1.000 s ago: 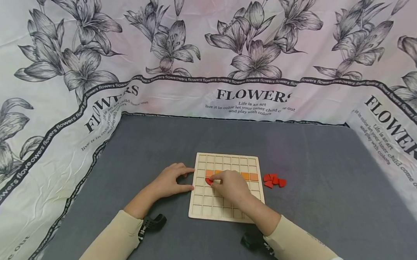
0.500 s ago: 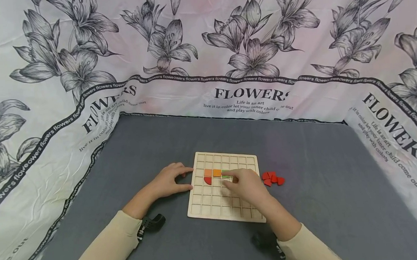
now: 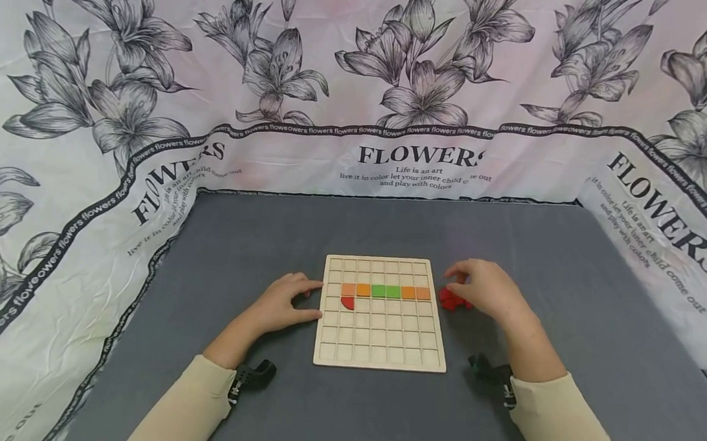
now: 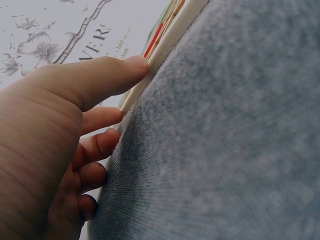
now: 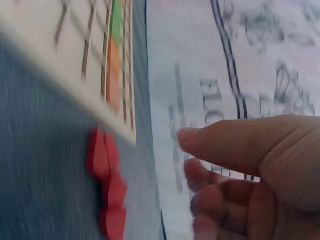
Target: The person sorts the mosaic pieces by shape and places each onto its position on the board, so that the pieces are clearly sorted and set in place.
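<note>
A wooden grid board (image 3: 378,338) lies on the grey table, with a row of orange and green square tiles (image 3: 385,291) across it. Below the row's left end sits a red quarter-round piece (image 3: 348,303). My left hand (image 3: 280,304) touches the board's left edge with thumb and fingertips; the left wrist view has the thumb (image 4: 110,75) against its side. Right of the board lies a small cluster of red pieces (image 3: 449,300), partly covered by my right hand (image 3: 491,289). In the right wrist view nothing shows between that hand's thumb (image 5: 220,142) and loosely bent fingers.
Grey cloth (image 3: 271,237) covers the table around the board. A white floral curtain (image 3: 303,160) stands behind and at both sides. Dark wrist straps (image 3: 255,376) hang under both forearms.
My right hand has left the red quarter-round piece on the board and moved right to the red cluster, uncovering the tile row. The left hand keeps its place at the board's edge.
</note>
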Demonstrator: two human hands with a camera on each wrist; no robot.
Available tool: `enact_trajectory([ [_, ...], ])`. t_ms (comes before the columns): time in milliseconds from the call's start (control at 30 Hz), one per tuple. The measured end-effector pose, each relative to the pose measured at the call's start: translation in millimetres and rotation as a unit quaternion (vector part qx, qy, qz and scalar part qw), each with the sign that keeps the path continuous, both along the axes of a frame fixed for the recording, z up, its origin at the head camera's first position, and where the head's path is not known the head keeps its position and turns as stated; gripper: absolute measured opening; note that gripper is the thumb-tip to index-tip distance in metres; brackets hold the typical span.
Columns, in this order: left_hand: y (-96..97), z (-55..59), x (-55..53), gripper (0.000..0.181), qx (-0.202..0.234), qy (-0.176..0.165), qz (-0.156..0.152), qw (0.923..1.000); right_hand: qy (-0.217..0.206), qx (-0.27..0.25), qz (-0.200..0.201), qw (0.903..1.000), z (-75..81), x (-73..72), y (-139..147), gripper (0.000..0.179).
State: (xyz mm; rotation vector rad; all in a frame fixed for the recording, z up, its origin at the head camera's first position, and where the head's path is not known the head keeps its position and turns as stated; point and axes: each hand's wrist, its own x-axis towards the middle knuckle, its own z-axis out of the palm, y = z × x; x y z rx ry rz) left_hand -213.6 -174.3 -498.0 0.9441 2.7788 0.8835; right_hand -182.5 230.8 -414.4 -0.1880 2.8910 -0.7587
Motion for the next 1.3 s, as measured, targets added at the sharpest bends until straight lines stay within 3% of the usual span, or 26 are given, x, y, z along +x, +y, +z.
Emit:
enact_trajectory([
  [267, 1.9, 0.0, -0.1, 0.060, -0.004, -0.005, 0.004, 1.0000, -0.067, 0.074, -0.005, 0.9950, -10.6, -8.4, 19.5, 0.030],
  [633, 1.5, -1.4, 0.5, 0.060, 0.001, -0.008, 0.008, 0.9999, -0.033, 0.099, -0.007, 0.9945, -16.5, -9.3, 13.0, 0.022],
  [767, 2.1, -0.1, 1.4, 0.060, -0.002, -0.007, 0.008, 0.9999, -0.015, 0.077, -0.020, 0.9967, -16.1, -7.9, 12.3, 0.021],
  [1033, 1.7, 0.1, 2.0, 0.059, 0.001, -0.004, 0.007, 1.0000, 0.048, -0.039, -0.048, 0.9969, -6.0, -3.5, 13.0, 0.024],
  [1300, 1.0, 1.2, 2.0, 0.059, 0.009, 0.000, 0.002, 1.0000, 0.040, -0.102, -0.070, 0.9915, 2.1, -2.5, 9.1, 0.028],
])
